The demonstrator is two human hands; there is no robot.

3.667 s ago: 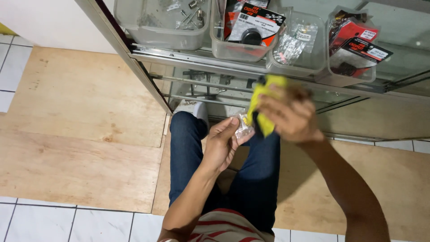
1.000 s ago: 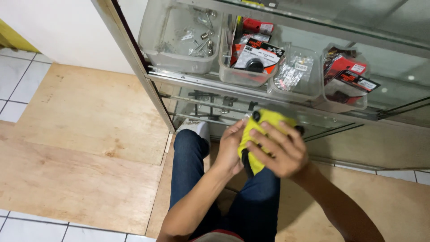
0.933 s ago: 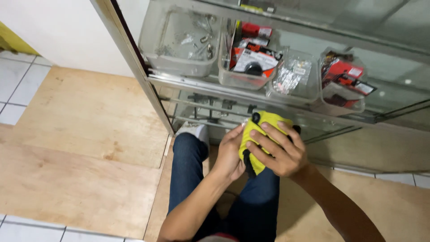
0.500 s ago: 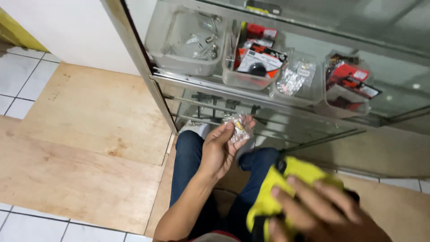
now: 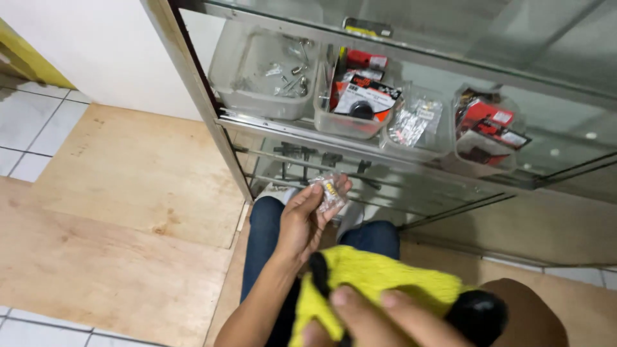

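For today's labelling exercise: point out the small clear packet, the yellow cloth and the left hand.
small clear packet (image 5: 329, 191), head view, its crinkled middle.
yellow cloth (image 5: 379, 279), head view, its top fold.
left hand (image 5: 301, 225), head view, the palm.

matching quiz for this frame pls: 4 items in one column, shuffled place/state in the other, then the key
1. small clear packet
2. yellow cloth
3. clear bin of metal hardware
4. red-and-black packages

A. far left on the glass shelf
B. pinched in the left hand
C. under the right hand, bottom of view
D. in a clear tub at the shelf's right

Pairs: 1-B, 2-C, 3-A, 4-D
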